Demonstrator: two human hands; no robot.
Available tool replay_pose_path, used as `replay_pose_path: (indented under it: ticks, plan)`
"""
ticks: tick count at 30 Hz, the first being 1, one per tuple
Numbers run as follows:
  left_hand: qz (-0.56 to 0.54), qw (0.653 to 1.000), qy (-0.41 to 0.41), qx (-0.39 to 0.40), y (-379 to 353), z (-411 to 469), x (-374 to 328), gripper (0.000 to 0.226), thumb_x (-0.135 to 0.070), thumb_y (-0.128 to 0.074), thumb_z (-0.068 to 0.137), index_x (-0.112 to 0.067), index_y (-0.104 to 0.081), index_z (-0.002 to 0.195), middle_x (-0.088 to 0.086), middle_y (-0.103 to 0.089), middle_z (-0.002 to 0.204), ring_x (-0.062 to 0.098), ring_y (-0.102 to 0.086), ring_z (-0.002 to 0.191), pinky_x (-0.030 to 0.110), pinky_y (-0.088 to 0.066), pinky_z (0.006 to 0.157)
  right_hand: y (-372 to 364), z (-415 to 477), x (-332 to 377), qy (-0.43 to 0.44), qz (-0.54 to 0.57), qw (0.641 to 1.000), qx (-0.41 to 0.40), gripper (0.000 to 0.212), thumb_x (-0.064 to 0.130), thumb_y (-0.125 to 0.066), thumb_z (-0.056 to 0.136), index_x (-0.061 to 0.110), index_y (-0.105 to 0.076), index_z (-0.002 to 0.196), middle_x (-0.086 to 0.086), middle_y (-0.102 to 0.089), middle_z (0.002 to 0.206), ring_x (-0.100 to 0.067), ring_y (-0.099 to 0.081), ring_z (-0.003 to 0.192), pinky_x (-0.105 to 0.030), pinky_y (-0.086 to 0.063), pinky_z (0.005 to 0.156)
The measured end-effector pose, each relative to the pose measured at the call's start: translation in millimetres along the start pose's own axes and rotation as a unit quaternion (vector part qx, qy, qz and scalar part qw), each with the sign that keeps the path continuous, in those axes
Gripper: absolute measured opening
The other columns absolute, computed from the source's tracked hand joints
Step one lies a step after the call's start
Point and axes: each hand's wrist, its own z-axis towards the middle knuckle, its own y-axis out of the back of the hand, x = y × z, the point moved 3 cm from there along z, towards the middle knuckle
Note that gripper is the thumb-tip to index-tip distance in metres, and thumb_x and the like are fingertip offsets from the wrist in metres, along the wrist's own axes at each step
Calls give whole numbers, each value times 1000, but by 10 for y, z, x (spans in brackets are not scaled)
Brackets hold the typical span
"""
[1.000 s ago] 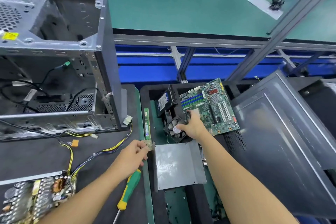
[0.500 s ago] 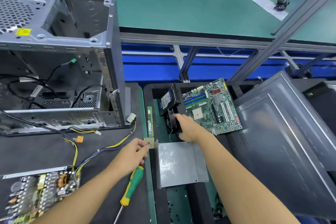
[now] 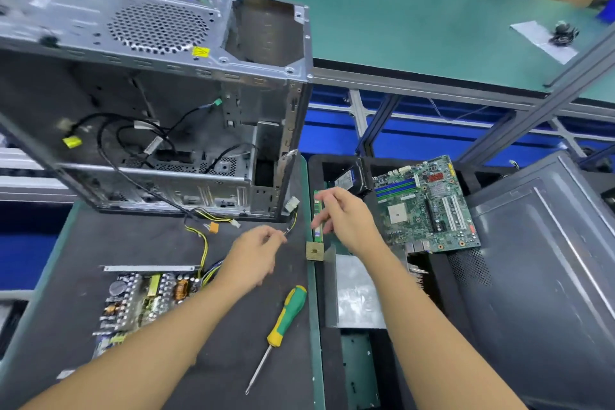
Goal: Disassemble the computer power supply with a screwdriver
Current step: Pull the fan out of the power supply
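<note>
The opened power supply (image 3: 146, 296) is seen lying on the black mat (image 3: 109, 240) at the lower left, with its circuit board bare and facing up. One corner of it is covered by the left forearm. Its yellow and black wires (image 3: 203, 245) are led up toward the empty computer case (image 3: 166, 103), which stands on its side at the back of the mat.

The left hand (image 3: 256, 253) is held above the mat, near the right end of the wires, with fingers lightly bent and thumb close to the index finger. It is blurred, so it cannot be told if a wire is pinched or nothing is held.

The right hand (image 3: 346, 220) is held over the tray to the right, its fingers relaxed and a little spread above a green memory module (image 3: 318, 226). Nothing is gripped by it.

The screwdriver (image 3: 286, 316), with green and yellow handle, is left on the mat between the two forearms, its tip pointing toward the person. It is not touched by either hand.

A small square processor chip (image 3: 314, 250) is placed at the tray's left edge, just beside a grey metal plate (image 3: 359, 293). A motherboard (image 3: 426, 206) is leaned further right in the tray.
</note>
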Motion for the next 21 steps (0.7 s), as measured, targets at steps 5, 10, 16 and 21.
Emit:
replay_pose_path:
  ticks: [5, 10, 16, 21]
  plan:
    - [59, 996, -51, -34, 626, -231, 65, 34, -54, -42, 89, -32, -61, 72, -8, -57, 48, 6, -52, 46, 31, -42, 54, -724, -228, 597, 55, -32, 993, 103, 26, 34, -40, 102, 29, -65, 96, 0, -70, 58, -7, -63, 65, -7, -40, 62]
    - [156, 983, -73, -56, 1293, -479, 295, 23, -40, -49, 94, -33, -62, 77, -8, -68, 65, 8, -63, 63, 31, -47, 62, -1434, -342, 783, 48, -77, 979, 181, 22, 35, -45, 101, 25, -64, 99, 6, -72, 66, -3, -59, 58, -21, -44, 57]
    - [218, 963, -138, -78, 1872, -617, 639, 12, -23, -59, 94, -34, -64, 98, -19, -65, 94, -2, -60, 85, 25, -50, 79, -2002, -398, 791, 46, -171, 957, 229, 15, 23, -47, 98, 33, -59, 100, 16, -72, 76, -5, -62, 69, -34, -56, 73]
    - [355, 918, -177, -25, 1968, -631, 941, 29, -26, -62, 94, -33, -61, 122, -18, -59, 123, 7, -54, 116, 35, -38, 100, -2084, -480, 755, 50, -228, 960, 157, 24, 14, -47, 96, 34, -60, 98, 13, -64, 89, -2, -56, 72, -29, -50, 73]
